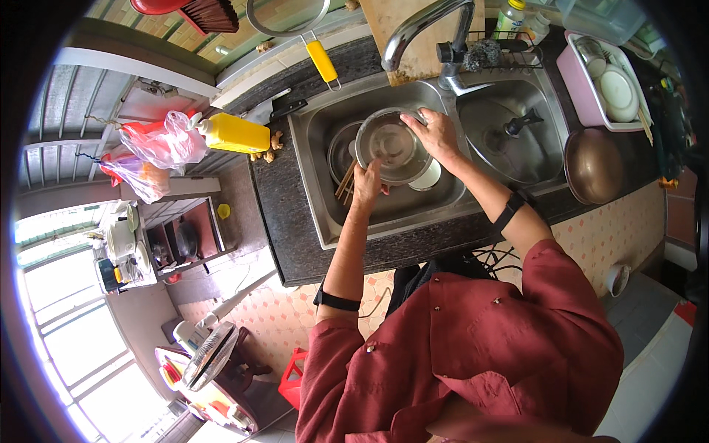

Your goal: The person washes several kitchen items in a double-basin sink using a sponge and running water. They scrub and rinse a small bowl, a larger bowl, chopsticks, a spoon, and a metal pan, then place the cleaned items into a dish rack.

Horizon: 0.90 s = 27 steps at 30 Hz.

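Observation:
A round stainless steel bowl (394, 145) is held over the left sink basin (388, 207) between my two hands. My left hand (367, 184) grips its near left rim. At the upper right, my right hand (435, 133) grips the opposite rim, with the thumb lying over the edge. Under the bowl, partly hidden, are a white bowl or cup (427, 177), a metal pan or bowl (339, 152) and some wooden chopsticks (344, 185).
The chrome faucet (426, 27) arches above the sink. A cleaver (271, 111), ginger and a yellow pump bottle (235, 133) stand or lie at left. The right basin (515, 133) holds a black drain piece (523, 122). At right are a metal wok or basin (594, 166) and a pink dish tub (573, 91).

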### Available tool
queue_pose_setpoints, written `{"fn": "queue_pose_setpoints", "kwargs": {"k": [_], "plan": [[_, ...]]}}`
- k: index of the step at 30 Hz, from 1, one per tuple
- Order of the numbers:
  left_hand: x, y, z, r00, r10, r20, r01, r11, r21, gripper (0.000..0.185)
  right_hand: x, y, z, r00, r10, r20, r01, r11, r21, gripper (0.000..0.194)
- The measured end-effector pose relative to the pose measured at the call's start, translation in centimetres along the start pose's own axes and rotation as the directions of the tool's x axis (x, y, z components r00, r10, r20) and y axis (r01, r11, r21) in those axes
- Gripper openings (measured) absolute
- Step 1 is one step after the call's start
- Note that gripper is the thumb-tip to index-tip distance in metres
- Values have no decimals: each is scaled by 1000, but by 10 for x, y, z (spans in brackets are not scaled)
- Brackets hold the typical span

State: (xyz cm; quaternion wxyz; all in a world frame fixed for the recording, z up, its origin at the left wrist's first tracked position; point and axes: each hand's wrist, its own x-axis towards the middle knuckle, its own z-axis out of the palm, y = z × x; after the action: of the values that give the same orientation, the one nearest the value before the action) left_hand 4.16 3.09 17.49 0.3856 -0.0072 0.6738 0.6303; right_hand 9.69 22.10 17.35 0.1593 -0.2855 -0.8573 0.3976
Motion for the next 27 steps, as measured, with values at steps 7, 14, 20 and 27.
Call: {"fn": "queue_pose_setpoints", "kwargs": {"k": [7,14,20,27], "plan": [[6,-31,1,1000,-27,3,26,922,-386,32,3,6,3,994,111,-25,-84,869,487,53],[31,-24,5,926,341,-163,-365,919,-150,53,-42,-22,22,839,-499,219,524,849,-70,23],[14,1,-10,960,277,-32,-254,917,306,50,-3,-1,6,535,-622,571,831,267,-488,16],[18,28,-25,984,115,134,-164,878,450,55,48,-9,-6,-68,-855,514,763,-376,-526,24]]}}
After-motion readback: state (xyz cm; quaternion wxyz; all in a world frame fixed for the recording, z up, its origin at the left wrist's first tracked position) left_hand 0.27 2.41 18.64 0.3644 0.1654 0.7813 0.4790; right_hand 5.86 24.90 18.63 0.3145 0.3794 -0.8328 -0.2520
